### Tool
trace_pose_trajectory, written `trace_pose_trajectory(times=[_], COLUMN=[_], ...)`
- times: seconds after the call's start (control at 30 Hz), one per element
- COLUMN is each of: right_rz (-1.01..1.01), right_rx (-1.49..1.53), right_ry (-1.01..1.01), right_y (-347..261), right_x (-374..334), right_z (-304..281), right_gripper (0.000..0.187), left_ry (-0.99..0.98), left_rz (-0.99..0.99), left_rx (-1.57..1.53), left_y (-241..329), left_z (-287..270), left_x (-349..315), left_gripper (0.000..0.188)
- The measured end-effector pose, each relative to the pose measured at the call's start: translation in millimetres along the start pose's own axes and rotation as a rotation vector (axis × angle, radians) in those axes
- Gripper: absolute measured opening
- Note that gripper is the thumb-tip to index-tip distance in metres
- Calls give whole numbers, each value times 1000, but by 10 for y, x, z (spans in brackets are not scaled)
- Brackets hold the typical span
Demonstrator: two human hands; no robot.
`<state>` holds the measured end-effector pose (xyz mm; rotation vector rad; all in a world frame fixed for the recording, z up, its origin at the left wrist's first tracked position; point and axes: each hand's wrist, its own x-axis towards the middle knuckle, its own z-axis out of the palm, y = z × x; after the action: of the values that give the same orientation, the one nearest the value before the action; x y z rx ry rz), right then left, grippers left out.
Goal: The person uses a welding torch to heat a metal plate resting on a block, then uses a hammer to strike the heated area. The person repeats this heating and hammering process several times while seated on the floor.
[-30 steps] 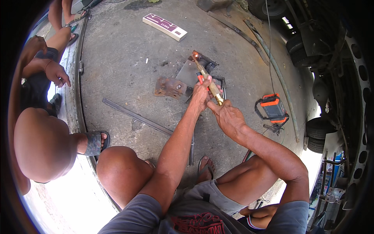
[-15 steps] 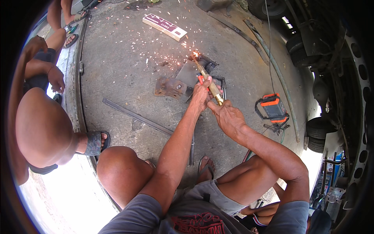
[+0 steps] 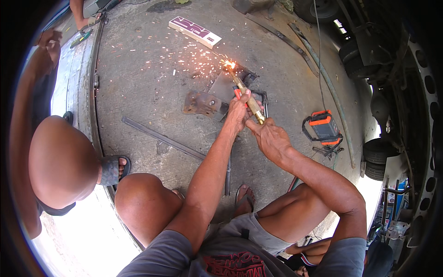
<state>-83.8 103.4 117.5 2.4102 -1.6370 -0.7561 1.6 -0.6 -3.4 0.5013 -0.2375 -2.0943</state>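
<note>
A brass cutting torch (image 3: 254, 109) slants away from me, and both my hands are closed around it. My left hand (image 3: 237, 112) grips its middle, beside a small orange-red part (image 3: 237, 93) I cannot identify. Behind it, my right hand (image 3: 271, 140) wraps the near end, where the hoses are mostly hidden. Bright sparks (image 3: 229, 64) burst from the torch tip at the dark metal pieces (image 3: 249, 77) and spray to the left. Under and beside the torch lie a flat grey steel plate (image 3: 222, 87) and a rusty steel plate with holes (image 3: 201, 104).
A white and purple box (image 3: 194, 32) lies beyond the sparks. An orange and black welding machine (image 3: 325, 127) stands at right, its cable running upward. A metal bar (image 3: 161, 137) lies at left, a long pipe (image 3: 330, 90) at right. Another person's knee (image 3: 64, 161) is close at left.
The sparks at the tip have grown brighter and denser. My hands and the torch hold their place. At left, another person's knee has shifted right and their hand has moved up.
</note>
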Motion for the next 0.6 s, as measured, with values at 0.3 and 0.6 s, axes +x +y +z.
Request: trace_pose_trajectory(times=[0.3, 0.6], right_rz=[0, -25], right_rx=[-39, -97], right_ry=[-26, -67], right_y=[-23, -38], right_x=[-9, -10], right_z=[-75, -158], right_gripper=[29, 30], left_ry=[3, 0], left_rz=[-7, -17], left_rx=[-7, -10], left_y=[-2, -5], left_z=[-15, -17], left_x=[19, 15], left_gripper=[42, 43])
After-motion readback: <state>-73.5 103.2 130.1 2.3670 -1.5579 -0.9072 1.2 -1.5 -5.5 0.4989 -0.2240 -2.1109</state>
